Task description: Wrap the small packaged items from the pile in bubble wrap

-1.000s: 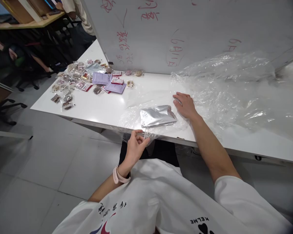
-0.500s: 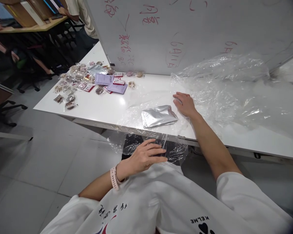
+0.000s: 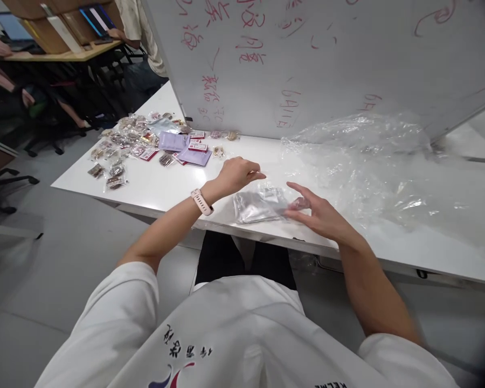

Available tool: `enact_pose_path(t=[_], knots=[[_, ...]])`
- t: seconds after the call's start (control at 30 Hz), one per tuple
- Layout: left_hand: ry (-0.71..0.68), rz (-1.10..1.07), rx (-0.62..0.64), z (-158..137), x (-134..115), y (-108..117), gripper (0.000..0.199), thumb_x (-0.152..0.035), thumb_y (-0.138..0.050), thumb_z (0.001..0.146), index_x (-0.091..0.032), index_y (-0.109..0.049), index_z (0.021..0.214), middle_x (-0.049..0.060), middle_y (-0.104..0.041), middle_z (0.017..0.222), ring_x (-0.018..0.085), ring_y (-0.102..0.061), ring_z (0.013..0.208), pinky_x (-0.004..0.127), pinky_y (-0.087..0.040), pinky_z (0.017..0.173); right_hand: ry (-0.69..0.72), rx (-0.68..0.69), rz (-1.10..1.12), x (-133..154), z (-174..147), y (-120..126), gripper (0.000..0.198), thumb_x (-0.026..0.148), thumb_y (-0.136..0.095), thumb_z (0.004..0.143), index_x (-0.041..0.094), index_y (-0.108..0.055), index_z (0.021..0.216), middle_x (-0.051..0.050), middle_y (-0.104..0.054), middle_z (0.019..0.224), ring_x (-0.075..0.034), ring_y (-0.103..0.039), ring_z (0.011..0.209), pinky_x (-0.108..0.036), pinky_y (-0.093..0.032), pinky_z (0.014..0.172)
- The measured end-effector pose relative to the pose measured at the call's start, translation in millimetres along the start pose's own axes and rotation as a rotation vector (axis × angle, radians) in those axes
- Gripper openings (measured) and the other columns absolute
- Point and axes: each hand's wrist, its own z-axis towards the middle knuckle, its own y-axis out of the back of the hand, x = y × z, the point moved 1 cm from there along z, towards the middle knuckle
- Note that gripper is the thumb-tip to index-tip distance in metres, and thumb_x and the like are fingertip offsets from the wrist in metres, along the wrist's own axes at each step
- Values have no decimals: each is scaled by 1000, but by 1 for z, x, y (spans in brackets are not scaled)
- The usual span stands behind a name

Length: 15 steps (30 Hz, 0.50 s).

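A flat silver foil pouch (image 3: pixel 256 207) lies near the table's front edge, with thin clear plastic film (image 3: pixel 272 188) drawn over it. Just above its left end, my left hand (image 3: pixel 236 175) is closed in a pinch on the film. At the pouch's right end is my right hand (image 3: pixel 321 215), its index finger stretched out and apart from the thumb. Film lies against that hand, and the thumb is close to the pouch's edge. Whether it touches the pouch I cannot tell.
A large crumpled plastic sheet (image 3: pixel 372 167) spreads over the right of the white table (image 3: pixel 145 188). Small wrapped packets (image 3: pixel 125 134) and purple pouches (image 3: pixel 196 156) pile up at the left. A whiteboard (image 3: pixel 327 70) stands behind. Another person (image 3: pixel 143 43) is at the far left.
My left hand has risen from below the table edge to above the pouch, bringing the film over it. My right hand has moved nearer, to the pouch's right end.
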Motion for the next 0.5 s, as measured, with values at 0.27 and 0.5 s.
enact_pose_path(t=[0.27, 0.5], knots=[[214, 211, -177, -13, 25, -17, 22, -21, -64, 89, -17, -66, 110, 13, -67, 106, 29, -59, 104, 39, -44, 85, -56, -562, -443, -27, 52, -2, 50, 51, -38, 97, 23, -64, 129, -14, -68, 106, -36, -61, 105, -55, -49, 89], [-44, -79, 130, -75, -27, -43, 75, -51, -76, 77, -16, -47, 137, 19, -52, 143, 38, -44, 137, 54, -39, 109, 320, 84, -347, -25, 53, -30, 69, 68, -52, 88, 34, -45, 147, -6, -47, 150, -33, -42, 138, -52, -37, 111]])
